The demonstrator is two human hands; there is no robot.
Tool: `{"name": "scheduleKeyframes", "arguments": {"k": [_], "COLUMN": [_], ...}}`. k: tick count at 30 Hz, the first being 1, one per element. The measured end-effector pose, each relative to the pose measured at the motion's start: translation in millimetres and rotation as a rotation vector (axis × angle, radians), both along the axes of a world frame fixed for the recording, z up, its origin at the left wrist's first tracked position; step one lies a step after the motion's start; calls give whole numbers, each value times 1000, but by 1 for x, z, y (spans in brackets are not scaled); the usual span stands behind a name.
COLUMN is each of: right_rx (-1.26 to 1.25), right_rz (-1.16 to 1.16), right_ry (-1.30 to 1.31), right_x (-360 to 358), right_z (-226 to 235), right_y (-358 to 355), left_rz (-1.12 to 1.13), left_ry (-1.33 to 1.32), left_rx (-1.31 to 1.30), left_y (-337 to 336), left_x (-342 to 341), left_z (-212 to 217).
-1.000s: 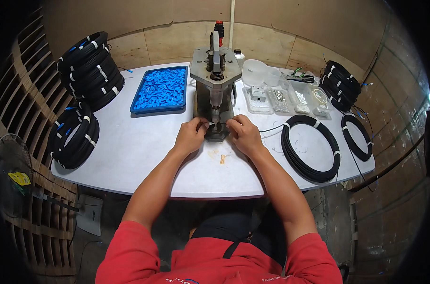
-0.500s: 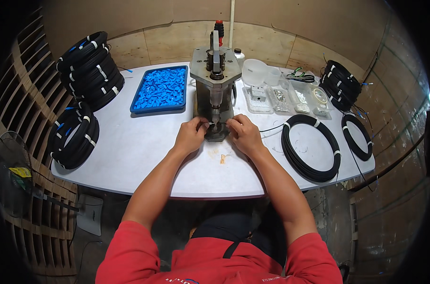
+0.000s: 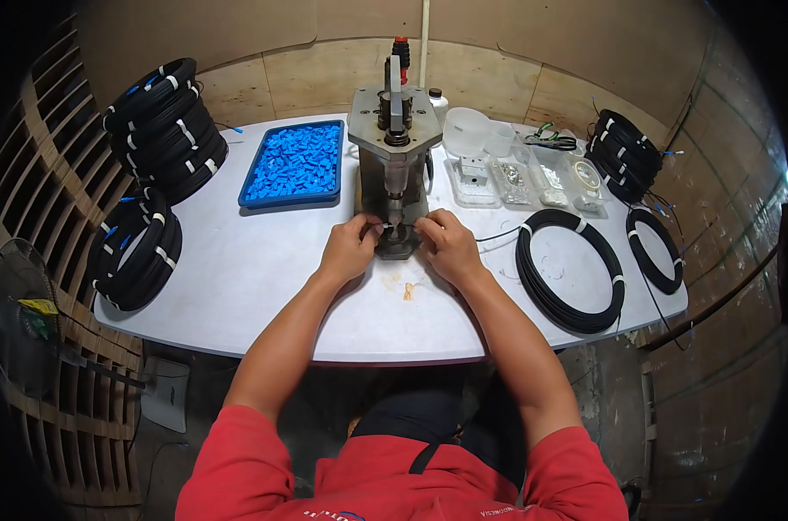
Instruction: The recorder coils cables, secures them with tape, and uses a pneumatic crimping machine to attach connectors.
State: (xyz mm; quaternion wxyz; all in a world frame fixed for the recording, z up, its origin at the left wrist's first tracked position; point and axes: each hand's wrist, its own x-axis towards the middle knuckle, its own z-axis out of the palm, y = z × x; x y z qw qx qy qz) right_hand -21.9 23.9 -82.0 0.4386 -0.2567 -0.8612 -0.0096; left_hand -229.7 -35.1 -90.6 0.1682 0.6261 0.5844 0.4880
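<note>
A metal bench press (image 3: 396,161) stands upright at the middle of the table, its ram over a small base (image 3: 399,250). My left hand (image 3: 354,247) is at the left side of the ram's tip, fingers pinched on something too small to make out. On the other side my right hand (image 3: 448,244) is closed on the end of a thin black cable (image 3: 498,235). That cable runs right to a black cable coil (image 3: 570,272) lying flat, bound with white tape. Fingers of both hands partly hide the spot under the ram.
To the left are a blue tray (image 3: 246,204) of small blue pieces and stacked cable coils (image 3: 172,130). Clear tubs (image 3: 466,133), small-parts boxes (image 3: 508,181) and green-handled pliers (image 3: 546,139) stand back right. More coils (image 3: 624,156) sit at the right edge.
</note>
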Motion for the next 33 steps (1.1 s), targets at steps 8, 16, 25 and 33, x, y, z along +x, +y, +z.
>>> {"name": "scheduleKeyframes", "arguments": {"k": [8, 16, 25, 33], "right_rx": [-10, -28, -4, 0], "right_rz": [-1, -9, -11, -9], "right_ry": [-10, -27, -17, -20], "right_x": [0, 1, -1, -1], "right_z": [-1, -1, -1, -1], "right_y": [-1, 0, 0, -1], "left_rz": [16, 13, 22, 29], "left_ry": [-2, -3, -2, 6], "left_rx": [-16, -16, -40, -3], "left_y": [-1, -2, -1, -1], "left_x": [1, 2, 1, 2], "left_z": [1, 3, 3, 2]}}
